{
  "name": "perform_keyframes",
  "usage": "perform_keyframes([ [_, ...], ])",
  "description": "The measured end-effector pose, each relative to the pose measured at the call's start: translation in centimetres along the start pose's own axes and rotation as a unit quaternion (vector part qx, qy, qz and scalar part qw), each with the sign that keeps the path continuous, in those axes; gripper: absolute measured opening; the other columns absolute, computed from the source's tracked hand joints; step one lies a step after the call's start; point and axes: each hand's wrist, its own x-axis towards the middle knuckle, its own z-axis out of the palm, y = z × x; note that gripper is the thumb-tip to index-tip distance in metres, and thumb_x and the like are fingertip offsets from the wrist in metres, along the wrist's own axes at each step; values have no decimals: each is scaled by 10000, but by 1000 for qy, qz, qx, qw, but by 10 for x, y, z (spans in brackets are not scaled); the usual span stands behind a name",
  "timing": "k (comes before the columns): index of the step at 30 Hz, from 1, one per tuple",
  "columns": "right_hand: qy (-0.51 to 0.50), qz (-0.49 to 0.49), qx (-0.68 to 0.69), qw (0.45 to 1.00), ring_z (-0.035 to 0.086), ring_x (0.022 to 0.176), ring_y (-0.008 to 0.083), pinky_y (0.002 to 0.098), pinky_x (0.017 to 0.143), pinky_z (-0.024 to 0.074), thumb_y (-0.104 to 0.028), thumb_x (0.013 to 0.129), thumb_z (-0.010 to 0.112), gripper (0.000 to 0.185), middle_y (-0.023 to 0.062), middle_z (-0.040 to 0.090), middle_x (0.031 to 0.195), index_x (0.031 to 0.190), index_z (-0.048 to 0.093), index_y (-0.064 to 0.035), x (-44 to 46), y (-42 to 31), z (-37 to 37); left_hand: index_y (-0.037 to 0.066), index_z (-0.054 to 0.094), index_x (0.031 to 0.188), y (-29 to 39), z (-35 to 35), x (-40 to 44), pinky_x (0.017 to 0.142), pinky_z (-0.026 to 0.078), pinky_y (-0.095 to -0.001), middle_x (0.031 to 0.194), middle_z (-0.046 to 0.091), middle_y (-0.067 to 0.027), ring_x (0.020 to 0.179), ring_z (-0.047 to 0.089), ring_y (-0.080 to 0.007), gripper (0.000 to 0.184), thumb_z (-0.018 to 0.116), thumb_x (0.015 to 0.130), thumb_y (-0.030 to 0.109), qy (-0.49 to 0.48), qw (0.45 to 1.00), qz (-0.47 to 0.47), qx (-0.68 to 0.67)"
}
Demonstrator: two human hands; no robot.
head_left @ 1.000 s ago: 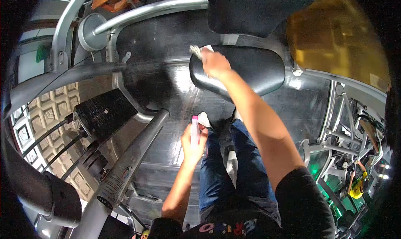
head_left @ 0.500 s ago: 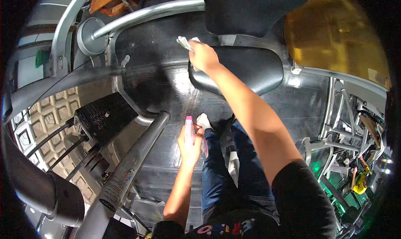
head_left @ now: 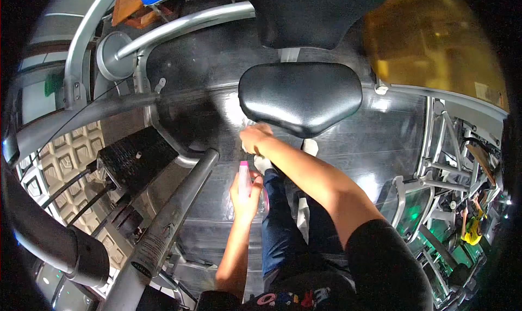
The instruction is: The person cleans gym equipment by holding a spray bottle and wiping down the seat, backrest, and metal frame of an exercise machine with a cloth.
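Observation:
My left hand (head_left: 246,194) is wrapped round an upright clear bottle (head_left: 244,179) with a pink top, low in the middle of the view. Just above it, my right hand (head_left: 255,137) is closed round a white cloth (head_left: 243,147), of which only a little shows at the fingers. This hand is beside the lower left edge of the black padded seat (head_left: 300,96) and apart from the bottle. The seat's shiny surface is uncovered.
A black backrest (head_left: 315,12) rises beyond the seat. Grey metal tubes (head_left: 179,202) and a black roller pad (head_left: 136,151) stand at left. An amber panel (head_left: 435,45) is at upper right. A person in yellow (head_left: 472,230) is far right.
My right hand has moved from the seat's upper left, down toward me, with the cloth. My left hand still holds the bottle and has shifted slightly left and down.

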Motion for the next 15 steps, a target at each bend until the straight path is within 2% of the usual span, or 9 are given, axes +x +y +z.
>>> perform_keyframes([
  [1, -32, -19, 60, 998, 719, 956, 274, 427, 817, 570, -75, 805, 590, 285, 133, 737, 1036, 1019, 768, -138, -13, 13, 0, -23, 581, 1007, -1, -1, 0, 664, 547, -283, 869, 592, -54, 739, 594, -114, 182, 625, 868, 84, 4, 1000, -3, -6],
  [3, 69, -78, 208, 973, 721, 898, 308, 452, 794, 572, -29, 797, 547, 398, 153, 730, 1036, 1115, 741, -171, -41, 42, -4, -21, 584, 1007, -4, -3, 1, 662, 547, -282, 870, 591, -54, 740, 592, -112, 181, 625, 868, 87, 6, 1000, -8, -12],
  [5, 123, -56, 338, 931, 720, 836, 289, 347, 784, 568, -35, 836, 546, 423, 155, 698, 1164, 1204, 700, -176, -53, 56, -51, -11, 587, 999, -9, -2, 3, 670, 537, -280, 866, 589, -52, 739, 584, -112, 180, 631, 867, 103, 5, 1000, -12, 12],
  [7, 364, -137, 418, 821, 695, 945, 254, 316, 829, 545, -68, 896, 543, 433, 204, 656, 1247, 1326, 595, -61, -28, 83, -63, -7, 585, 993, -6, 1, 4, 677, 528, -281, 864, 587, -50, 740, 581, -114, 183, 640, 864, 110, 5, 999, -35, 0],
  [8, 477, -119, 338, 802, 682, 1026, 259, 351, 866, 539, -65, 899, 539, 456, 231, 665, 1206, 1353, 553, -22, -18, 88, -80, -4, 583, 988, -3, 2, 5, 684, 520, -283, 862, 586, -49, 741, 578, -116, 187, 649, 862, 118, 5, 998, -54, -11],
  [9, 382, 15, 452, 806, 649, 1091, 388, 423, 941, 521, -167, 887, 566, 360, 232, 666, 1166, 1218, 610, -32, -21, 89, -105, -4, 583, 988, -1, 4, 6, 684, 520, -283, 862, 586, -49, 741, 578, -116, 187, 649, 862, 118, 5, 998, -54, -10],
  [11, 436, 78, 352, 825, 648, 1072, 413, 478, 919, 526, -188, 914, 545, 362, 222, 676, 1144, 1251, 571, -59, -7, 95, -109, -2, 580, 990, 3, 7, 9, 693, 506, -285, 861, 588, -49, 735, 578, -115, 202, 665, 865, 131, -3, 1000, -10, 9],
  [13, 235, 236, 277, 901, 655, 1052, 418, 509, 917, 526, -161, 932, 524, 400, 219, 620, 1266, 1326, 501, -93, 6, 90, -90, -3, 584, 990, 3, 12, 10, 689, 503, -284, 861, 589, -49, 730, 577, -114, 204, 669, 865, 134, -7, 1000, -8, -1],
  [15, 298, 140, 74, 941, 700, 971, 377, 481, 821, 588, -125, 915, 509, 444, 179, 359, 1547, 1357, 477, -93, -12, 67, -42, -3, 588, 990, 5, 15, 10, 684, 501, -284, 860, 591, -50, 726, 576, -113, 207, 674, 864, 137, -14, 1000, -9, -9],
])
